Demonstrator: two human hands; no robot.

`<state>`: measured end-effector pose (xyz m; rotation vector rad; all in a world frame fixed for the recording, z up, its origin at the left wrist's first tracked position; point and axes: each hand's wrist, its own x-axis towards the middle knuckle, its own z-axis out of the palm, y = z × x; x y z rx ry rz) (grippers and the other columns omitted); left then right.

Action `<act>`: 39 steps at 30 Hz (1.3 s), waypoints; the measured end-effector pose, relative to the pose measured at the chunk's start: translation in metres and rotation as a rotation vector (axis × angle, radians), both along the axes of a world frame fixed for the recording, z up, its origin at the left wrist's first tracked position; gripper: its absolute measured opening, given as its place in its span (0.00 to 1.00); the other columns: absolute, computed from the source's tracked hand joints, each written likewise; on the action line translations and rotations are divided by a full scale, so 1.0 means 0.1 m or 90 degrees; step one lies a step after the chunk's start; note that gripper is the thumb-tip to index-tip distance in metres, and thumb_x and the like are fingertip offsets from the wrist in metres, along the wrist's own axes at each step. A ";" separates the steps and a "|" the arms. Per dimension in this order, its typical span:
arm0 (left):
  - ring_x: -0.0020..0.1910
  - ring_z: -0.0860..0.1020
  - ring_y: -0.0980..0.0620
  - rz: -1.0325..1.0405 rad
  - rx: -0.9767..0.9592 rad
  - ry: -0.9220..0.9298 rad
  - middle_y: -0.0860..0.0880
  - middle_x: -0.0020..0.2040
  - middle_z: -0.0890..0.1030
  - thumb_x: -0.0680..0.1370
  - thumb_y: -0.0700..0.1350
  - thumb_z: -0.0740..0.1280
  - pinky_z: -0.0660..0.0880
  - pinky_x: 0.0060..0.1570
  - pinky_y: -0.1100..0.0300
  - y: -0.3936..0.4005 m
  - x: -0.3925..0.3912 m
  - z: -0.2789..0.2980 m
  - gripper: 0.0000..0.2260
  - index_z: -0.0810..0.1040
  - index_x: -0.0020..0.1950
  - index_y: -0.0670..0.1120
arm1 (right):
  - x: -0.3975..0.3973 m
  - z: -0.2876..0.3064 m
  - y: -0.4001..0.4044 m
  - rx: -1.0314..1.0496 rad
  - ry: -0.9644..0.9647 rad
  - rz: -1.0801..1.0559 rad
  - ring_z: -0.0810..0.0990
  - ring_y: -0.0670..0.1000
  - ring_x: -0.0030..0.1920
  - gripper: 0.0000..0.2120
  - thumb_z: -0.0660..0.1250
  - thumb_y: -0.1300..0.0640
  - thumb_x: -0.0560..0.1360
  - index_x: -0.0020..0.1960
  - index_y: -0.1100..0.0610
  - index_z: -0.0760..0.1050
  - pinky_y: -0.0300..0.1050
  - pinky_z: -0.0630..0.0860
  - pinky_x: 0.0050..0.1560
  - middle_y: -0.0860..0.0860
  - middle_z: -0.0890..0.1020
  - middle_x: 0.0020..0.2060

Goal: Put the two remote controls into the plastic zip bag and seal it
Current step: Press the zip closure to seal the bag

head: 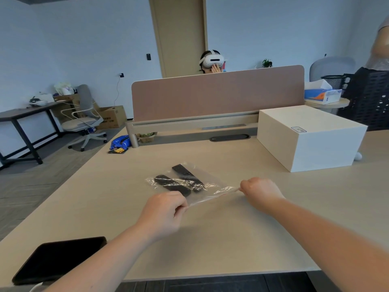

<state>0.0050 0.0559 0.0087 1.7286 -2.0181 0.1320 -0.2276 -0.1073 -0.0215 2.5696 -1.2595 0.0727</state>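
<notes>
Black tablet (59,259) at near table (231,239) edge, left hand (163,211) and right hand (260,189) each pinched clear crinkled zip bag (210,194) mouth, two black remotes (179,182) inside.

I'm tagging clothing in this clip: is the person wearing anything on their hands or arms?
Nothing shows. The left hand and right hand are bare, with no gloves, rings or watch in view. Both forearms are bare too, all the way to the frame's edge, so no sleeves or cuffs appear. No cables, straps or markings can be seen on either arm.
</notes>
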 end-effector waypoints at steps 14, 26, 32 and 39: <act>0.37 0.79 0.52 0.101 0.153 0.142 0.49 0.38 0.82 0.66 0.70 0.55 0.76 0.41 0.53 -0.01 0.25 -0.02 0.27 0.80 0.40 0.49 | 0.04 0.13 -0.03 0.271 -0.261 -0.081 0.74 0.55 0.61 0.26 0.56 0.69 0.72 0.67 0.51 0.65 0.49 0.75 0.55 0.52 0.75 0.63; 0.71 0.64 0.46 0.261 0.333 0.096 0.46 0.73 0.64 0.75 0.56 0.64 0.63 0.68 0.55 -0.54 0.19 -0.28 0.30 0.57 0.72 0.46 | 0.71 -0.03 -0.13 0.359 -0.248 -0.109 0.76 0.57 0.61 0.24 0.61 0.45 0.75 0.69 0.46 0.61 0.55 0.73 0.62 0.53 0.77 0.61; 0.69 0.66 0.45 0.220 0.314 0.087 0.47 0.73 0.64 0.74 0.56 0.63 0.66 0.67 0.55 -0.92 0.14 -0.40 0.31 0.57 0.72 0.45 | 0.68 -0.11 -0.30 0.341 -0.266 -0.069 0.77 0.59 0.58 0.24 0.60 0.61 0.75 0.69 0.46 0.64 0.51 0.75 0.55 0.57 0.77 0.59; 0.70 0.64 0.43 0.136 0.325 0.062 0.49 0.76 0.58 0.76 0.56 0.59 0.65 0.68 0.52 -1.62 -0.12 -0.45 0.31 0.51 0.74 0.48 | 0.30 -0.12 -0.73 0.210 -0.242 -0.130 0.76 0.60 0.58 0.24 0.58 0.65 0.75 0.68 0.47 0.64 0.51 0.73 0.54 0.56 0.76 0.58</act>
